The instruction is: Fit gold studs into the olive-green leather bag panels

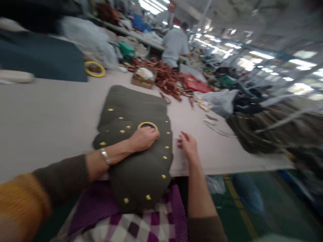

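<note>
Nearest, at 6 o'clock, the lower end of the dark olive panel (pixel 137 171) passes over the table edge, above the checked cloth (pixel 126 227) on the lap. The panel is the centre of my clock; most of it lies on the pale table (pixel 63 117). Because this end has no table under it, I think it needs care: a small pull could make the panel slide.

Small yellow marks (pixel 148 197) sit on the panel, many along its 3 o'clock side. It seems better to touch them lightly, so that none is shifted.

At the middle, the left hand (pixel 144 138) rests on the panel, its fingers bent and apparently gripping the yellow ring (pixel 148 123). A loose, low grip should be good here, with the wrist not dragging the cloth.

At 3 o'clock, the right hand (pixel 188 144) is just beside the panel, fingers curled; whether it pinches something small, I cannot tell.

Farther, at 12 o'clock, stands a box (pixel 142 80), and at 1 o'clock brown straps (pixel 168 79); the panel should stay apart from them.
</note>
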Demonstrator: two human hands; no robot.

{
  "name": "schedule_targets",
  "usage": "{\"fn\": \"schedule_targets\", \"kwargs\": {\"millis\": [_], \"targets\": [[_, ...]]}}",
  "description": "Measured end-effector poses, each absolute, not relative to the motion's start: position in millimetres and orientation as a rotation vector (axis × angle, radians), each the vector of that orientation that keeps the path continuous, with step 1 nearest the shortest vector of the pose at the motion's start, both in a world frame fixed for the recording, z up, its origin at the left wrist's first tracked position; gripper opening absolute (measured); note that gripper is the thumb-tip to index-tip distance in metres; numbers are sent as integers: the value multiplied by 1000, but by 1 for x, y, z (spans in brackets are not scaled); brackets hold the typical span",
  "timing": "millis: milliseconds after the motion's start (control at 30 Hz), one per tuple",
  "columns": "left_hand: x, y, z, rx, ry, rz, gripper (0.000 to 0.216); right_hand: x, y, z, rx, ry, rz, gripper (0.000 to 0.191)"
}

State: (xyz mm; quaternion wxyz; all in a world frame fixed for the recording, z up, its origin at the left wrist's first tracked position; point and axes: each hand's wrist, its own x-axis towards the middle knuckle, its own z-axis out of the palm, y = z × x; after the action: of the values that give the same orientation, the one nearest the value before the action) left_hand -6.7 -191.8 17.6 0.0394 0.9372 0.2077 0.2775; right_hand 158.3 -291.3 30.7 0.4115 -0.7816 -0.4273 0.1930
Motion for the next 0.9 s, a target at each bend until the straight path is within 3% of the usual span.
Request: {"fn": "schedule_targets", "kwargs": {"millis": [67, 167, 467, 667, 900], "targets": [[-31, -175, -3, 2967, 673, 654, 17, 178, -279, 2, -1898, -940, 618, 27], [-33, -161, -15, 3030, 603, 554, 20, 190, -271, -19, -1819, -839, 676, 45], [-30, -160, -10, 2953, 551, 722, 22, 176, -268, -20, -1865, -813, 718, 69], [-34, -157, -9, 2959, 572, 659, 22, 177, -258, -22, -1884, -927, 621, 62], [-41, -155, -11, 2943, 602, 670, 21, 175, -253, -11, -1809, -717, 801, 77]]}}
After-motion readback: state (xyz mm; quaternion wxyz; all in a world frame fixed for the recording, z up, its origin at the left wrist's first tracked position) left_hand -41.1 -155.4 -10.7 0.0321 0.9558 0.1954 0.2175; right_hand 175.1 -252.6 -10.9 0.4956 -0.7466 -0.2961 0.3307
